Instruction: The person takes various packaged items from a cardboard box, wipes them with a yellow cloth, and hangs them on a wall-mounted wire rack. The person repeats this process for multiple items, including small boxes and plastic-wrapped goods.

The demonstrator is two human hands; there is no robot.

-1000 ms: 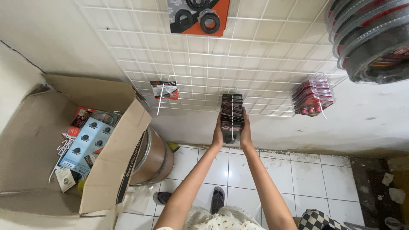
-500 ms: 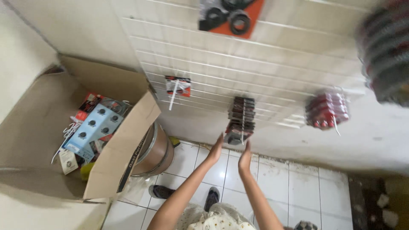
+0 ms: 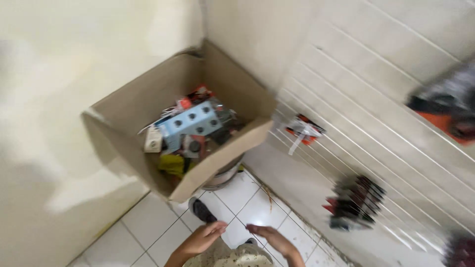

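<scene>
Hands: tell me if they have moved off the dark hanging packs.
Yes. The left hand and right hand have dropped away from the dark packs on the wall grid, now empty above the floor tiles.

open floor tiles (image 3: 148, 227) below, cardboard box (image 3: 217, 153) overhanging, hanging packs (image 3: 356, 202) right

Both hands (image 3: 242, 235) off the hanging packets (image 3: 354, 202).

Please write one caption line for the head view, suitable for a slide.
Both empty hands, left hand and right hand, hover above white floor tiles, below an open cardboard box filled with packaged goods.
</scene>
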